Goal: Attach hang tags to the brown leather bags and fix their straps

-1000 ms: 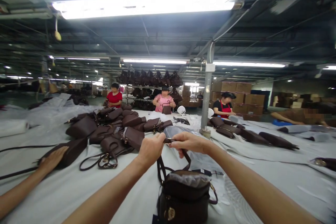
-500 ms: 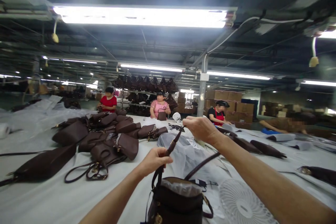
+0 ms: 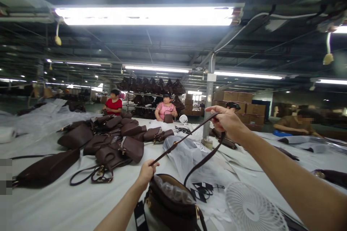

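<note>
A dark brown handbag point(image 3: 170, 205) stands at the near edge of the table, its top open and clear plastic stuffing point(image 3: 175, 192) showing inside. Its long shoulder strap point(image 3: 187, 135) is stretched up to the right between my hands. My left hand point(image 3: 148, 171) is closed round the strap's lower end, just above the bag's left side. Higher up at the right, my right hand point(image 3: 225, 119) pinches the strap, and the rest of it loops back down to the bag. A black tag point(image 3: 141, 216) hangs by the bag's left side.
Several brown bags point(image 3: 116, 133) lie piled at the left. A white fan point(image 3: 251, 209) stands close by on the right, near black tags point(image 3: 202, 191). Plastic wrapping point(image 3: 184, 155) lies behind the bag. Co-workers sit across the table, beside a post point(image 3: 209, 104).
My right hand has moved right and up, drawing the strap out long. My left hand has shifted left and slightly down. The bag has tilted and moved a little left.
</note>
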Motion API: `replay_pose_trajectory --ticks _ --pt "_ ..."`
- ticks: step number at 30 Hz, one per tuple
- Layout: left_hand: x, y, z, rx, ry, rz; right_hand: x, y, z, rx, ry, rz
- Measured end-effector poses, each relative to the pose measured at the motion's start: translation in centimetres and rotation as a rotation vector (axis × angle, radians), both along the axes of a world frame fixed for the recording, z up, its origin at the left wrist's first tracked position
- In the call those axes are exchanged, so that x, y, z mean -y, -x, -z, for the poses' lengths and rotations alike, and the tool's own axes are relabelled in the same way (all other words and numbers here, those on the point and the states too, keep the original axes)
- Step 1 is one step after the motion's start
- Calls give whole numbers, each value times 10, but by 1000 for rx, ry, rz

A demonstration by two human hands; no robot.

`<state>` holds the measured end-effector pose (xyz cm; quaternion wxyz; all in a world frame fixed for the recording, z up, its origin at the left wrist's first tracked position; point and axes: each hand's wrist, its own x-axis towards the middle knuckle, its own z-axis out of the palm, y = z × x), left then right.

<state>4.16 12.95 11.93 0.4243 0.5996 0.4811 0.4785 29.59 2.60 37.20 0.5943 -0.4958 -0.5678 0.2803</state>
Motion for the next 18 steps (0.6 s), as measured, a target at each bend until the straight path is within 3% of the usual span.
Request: replay_pose_trajectory --ticks 3,6,9,12,15,18 --pt "5 8 13 3 -24 -55 -2 3 3 10 19 12" --pt "8 18 10 -50 -37 -12 -1 1 9 42 20 16" --pt "14 26 -12 -130 -54 106 6 -3 11 182 51 15" --pt "25 21 -47 -204 -68 256 10 0 8 301 90 37" --pt "37 -5 -77 -212 -93 427 11 9 -1 327 64 72" --pt "42 -38 -88 -36 -52 558 15 11 -13 388 3 119"
